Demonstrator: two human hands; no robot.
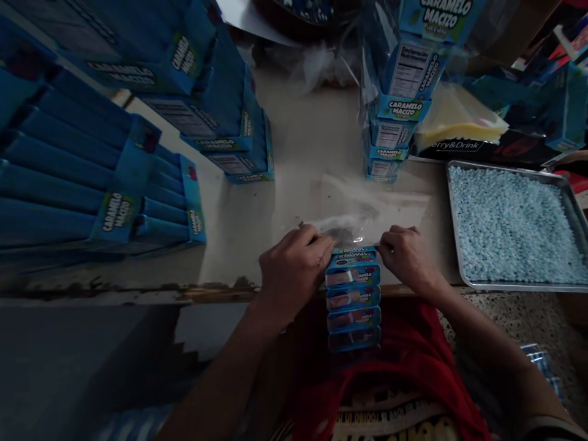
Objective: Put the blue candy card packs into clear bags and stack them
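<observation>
A row of small blue candy boxes (353, 300) stretches from the table's front edge back toward my red shirt. Over their far end lies a clear plastic bag (367, 214), its mouth spread flat on the table. My left hand (296, 260) is closed at the left corner of the bag's opening, fingers pinching the film next to the boxes. On the other side my right hand (407, 254) is curled closed on the bag's right edge, thumb against the fingers. The boxes sit between both hands, and how far they reach inside the film is hard to tell.
Tall stacks of blue candy boxes (114, 208) stand at the left. Another stack wrapped in clear plastic (402, 110) rises at the back right. A metal tray (454, 233) of pale blue candies lies at the right, overhanging the table edge (220, 295). Yellowish bags (463, 128) rest behind it.
</observation>
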